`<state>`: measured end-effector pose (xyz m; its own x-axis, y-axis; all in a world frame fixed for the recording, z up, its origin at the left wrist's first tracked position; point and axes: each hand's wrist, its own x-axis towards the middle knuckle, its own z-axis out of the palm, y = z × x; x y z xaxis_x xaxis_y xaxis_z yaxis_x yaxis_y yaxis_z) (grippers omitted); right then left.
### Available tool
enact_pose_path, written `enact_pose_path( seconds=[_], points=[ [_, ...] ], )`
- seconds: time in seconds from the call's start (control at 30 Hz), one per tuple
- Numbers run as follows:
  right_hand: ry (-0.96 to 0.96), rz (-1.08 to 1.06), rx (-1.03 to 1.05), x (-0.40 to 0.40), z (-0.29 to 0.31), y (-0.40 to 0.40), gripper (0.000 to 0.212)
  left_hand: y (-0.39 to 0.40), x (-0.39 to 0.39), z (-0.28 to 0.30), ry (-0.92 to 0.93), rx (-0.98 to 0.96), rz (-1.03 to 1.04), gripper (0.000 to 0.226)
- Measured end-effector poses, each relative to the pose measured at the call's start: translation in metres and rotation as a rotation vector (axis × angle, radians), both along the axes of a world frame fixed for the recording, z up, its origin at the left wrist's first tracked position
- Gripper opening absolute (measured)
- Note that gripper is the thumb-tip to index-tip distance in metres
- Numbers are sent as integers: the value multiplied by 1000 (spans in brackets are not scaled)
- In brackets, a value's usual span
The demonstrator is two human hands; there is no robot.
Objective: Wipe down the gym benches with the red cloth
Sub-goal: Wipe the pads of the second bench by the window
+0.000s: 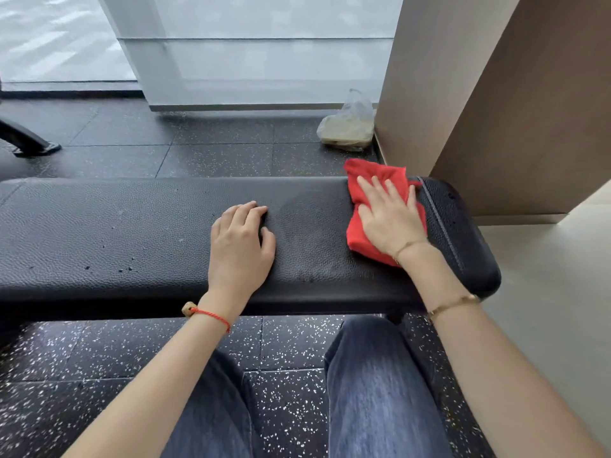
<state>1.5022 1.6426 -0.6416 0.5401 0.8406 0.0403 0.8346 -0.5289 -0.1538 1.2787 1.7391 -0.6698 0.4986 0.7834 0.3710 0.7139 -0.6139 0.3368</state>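
1. The right hand (388, 219) lies flat on the red cloth (373, 206), fingers straight and slightly spread, palm pressing the cloth down onto the padding. It curls round nothing; the cloth sits under the palm and fingers.
2. The red cloth is bunched and folded near the right end of the black padded table (132, 226), just short of the stitched seam that crosses the pad. Its far corner sticks out past the table's far edge.
3. The left hand (241, 239) rests on the table's top near the middle, well apart from the cloth. Its fingers are bent, tips touching the leather, and it holds nothing.
4. A red string bracelet (208, 315) circles the left wrist; a thin gold bracelet (454, 304) sits on the right forearm, and a finer chain lies at the right wrist.
5. The table's textured surface shows small dark specks toward its left part.
6. Beyond the table, a clear plastic bag (348, 125) with something pale inside sits on the speckled rubber floor (291, 358), against a brown wall panel (496, 94).
7. The person's legs in blue jeans (373, 385) are just in front of the table's near edge.
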Motion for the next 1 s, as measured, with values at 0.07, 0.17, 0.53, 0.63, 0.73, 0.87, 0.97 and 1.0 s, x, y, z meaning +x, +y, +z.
enact_pose_path(
  seconds=[0.07, 0.17, 0.53, 0.63, 0.73, 0.87, 0.97, 1.0],
  points=[
    [-3, 40, -17, -7, 1, 14, 57, -1, 0, 0, 1, 1, 2, 37],
    [-21, 181, 33, -33, -4, -1, 57, 0, -2, 0, -16, -5, -4, 37],
    [81, -207, -11, 65, 2, -56, 54, 0, -1, -1, -16, -10, -6, 37],
    [104, -205, -22, 69, 3, -42, 55, 1, -1, 0, -25, -16, -7, 35],
    [41, -137, 39, 44, -5, -62, 56, 1, -1, 0, -33, -13, -5, 34],
    [4, -60, 43, 34, -12, -83, 55, 0, 0, -1, -26, 4, 5, 33],
    [80, -141, -4, 62, -4, -52, 55, 0, 2, 0, -18, 3, 13, 33],
    [92, -167, -24, 69, 1, -37, 55, -1, 2, 1, -13, 1, 16, 33]
  ],
)
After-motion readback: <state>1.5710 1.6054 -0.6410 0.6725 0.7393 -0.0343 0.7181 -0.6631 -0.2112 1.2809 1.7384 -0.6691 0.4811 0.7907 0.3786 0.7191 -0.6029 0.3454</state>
